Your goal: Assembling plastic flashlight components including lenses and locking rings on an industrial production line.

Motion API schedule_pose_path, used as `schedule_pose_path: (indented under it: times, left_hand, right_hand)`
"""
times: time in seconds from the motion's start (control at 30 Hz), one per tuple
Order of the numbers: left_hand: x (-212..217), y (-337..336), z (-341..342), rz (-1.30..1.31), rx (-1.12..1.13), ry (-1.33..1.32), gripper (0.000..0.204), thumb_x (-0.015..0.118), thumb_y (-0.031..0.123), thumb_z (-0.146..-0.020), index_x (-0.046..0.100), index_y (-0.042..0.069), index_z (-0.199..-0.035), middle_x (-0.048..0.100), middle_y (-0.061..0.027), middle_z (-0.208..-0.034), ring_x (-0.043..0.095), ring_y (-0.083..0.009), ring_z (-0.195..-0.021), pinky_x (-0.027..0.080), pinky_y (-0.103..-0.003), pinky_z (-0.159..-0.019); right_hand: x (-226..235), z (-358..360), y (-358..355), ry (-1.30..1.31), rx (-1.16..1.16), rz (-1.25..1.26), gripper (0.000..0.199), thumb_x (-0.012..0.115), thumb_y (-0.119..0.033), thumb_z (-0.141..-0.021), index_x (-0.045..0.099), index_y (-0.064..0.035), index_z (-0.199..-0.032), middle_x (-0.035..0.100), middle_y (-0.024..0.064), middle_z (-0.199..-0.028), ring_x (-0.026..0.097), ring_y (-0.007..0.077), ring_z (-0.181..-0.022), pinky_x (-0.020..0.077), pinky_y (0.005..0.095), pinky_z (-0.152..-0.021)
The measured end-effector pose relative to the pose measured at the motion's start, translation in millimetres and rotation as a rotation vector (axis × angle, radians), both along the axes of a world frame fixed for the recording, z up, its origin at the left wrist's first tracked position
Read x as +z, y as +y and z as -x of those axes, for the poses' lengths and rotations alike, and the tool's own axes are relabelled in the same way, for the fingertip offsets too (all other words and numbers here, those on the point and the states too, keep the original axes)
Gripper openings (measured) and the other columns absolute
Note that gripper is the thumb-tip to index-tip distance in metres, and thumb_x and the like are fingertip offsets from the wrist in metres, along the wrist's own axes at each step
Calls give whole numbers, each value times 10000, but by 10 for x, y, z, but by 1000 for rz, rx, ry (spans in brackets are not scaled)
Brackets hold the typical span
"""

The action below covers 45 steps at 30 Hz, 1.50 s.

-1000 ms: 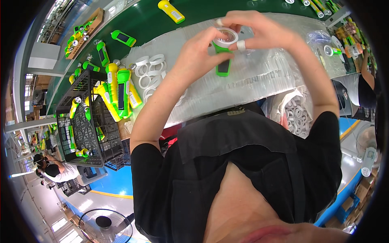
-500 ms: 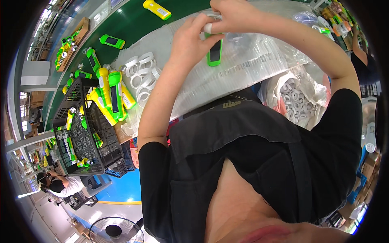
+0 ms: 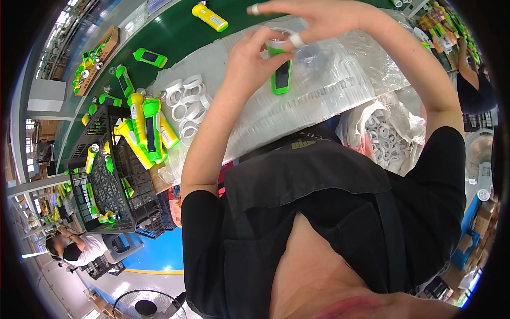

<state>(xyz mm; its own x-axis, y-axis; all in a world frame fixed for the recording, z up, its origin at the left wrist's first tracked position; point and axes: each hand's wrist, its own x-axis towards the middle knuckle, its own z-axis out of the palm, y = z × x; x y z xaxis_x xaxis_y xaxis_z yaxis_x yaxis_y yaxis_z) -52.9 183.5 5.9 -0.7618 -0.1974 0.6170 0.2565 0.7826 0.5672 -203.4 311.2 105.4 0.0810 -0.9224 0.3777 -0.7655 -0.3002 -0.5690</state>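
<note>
My left hand (image 3: pixel 248 66) is closed round the head end of a green flashlight (image 3: pixel 281 80) with a dark panel along its body. A pale ring (image 3: pixel 281 35) shows at the flashlight's head. My right hand (image 3: pixel 332 22) is open, its fingers stretched to the left above the flashlight. Its thumb lies at the head, perhaps touching; white bands wrap the thumb and a fingertip. Left of my left forearm, several white rings (image 3: pixel 187 101) lie on the plastic-covered work surface (image 3: pixel 244 125).
Yellow and green flashlights (image 3: pixel 151 130) are piled by a black crate (image 3: pixel 119 183) at left. A yellow flashlight (image 3: pixel 210 17) lies on the green surface (image 3: pixel 180 37) beyond. A bag of white rings (image 3: pixel 385 135) sits at right. A fan (image 3: pixel 144 307) stands lower left; other people work on both sides.
My right hand has spread its fingers and lifted them away from the flashlight's head, where they were bent round it. My left hand keeps its hold. The whole view has shifted slightly.
</note>
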Motion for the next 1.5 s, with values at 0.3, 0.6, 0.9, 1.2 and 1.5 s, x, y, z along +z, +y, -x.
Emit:
schedule_pose_path:
  times: [0.3,0.6,0.9,1.2,1.5]
  left_hand:
    - [4,-4,37,17,2,-19,360,844,106,-689,629,91,-977,677,-19,-919,589,-172,-792,495,-304,-703]
    - [162,-186,-262,-403,-492,-271,1125,904,218,-625,217,109,-1509,547,-176,-1328,538,-289,-1228,414,-411,-1051]
    - [-19,-861,753,-23,-14,-437,670,688,202,-766,398,112,-1362,679,-189,-962,654,-400,-844,538,-470,-718]
    - [-474,-2781,1845,535,613,-384,850,772,391,-772,353,48,-1428,397,-213,-1447,458,-358,-1294,442,-419,-1021]
    - [-753,-3453,2368,453,343,-1098,469,589,345,-893,575,59,-1265,621,-197,-1207,603,-338,-1104,480,-412,-955]
  right_hand:
    - [-341,164,-80,312,-15,-165,381,739,-275,-764,606,25,-958,634,185,-806,641,318,-760,492,404,-674]
    - [-116,-117,259,-129,-32,82,395,773,-298,-794,560,-35,-997,589,43,-816,539,124,-677,430,278,-586]
    - [-958,523,-726,8,-664,283,307,464,-438,-967,581,-170,-1060,664,117,-773,644,361,-711,503,413,-612]
    - [-1536,2180,-1529,322,-1171,206,420,614,-452,-895,535,-113,-1130,644,151,-946,660,364,-817,534,454,-703]
    - [-1381,945,-2823,136,-609,-431,841,777,-572,-664,540,8,-1225,554,188,-1231,568,307,-1156,490,402,-961]
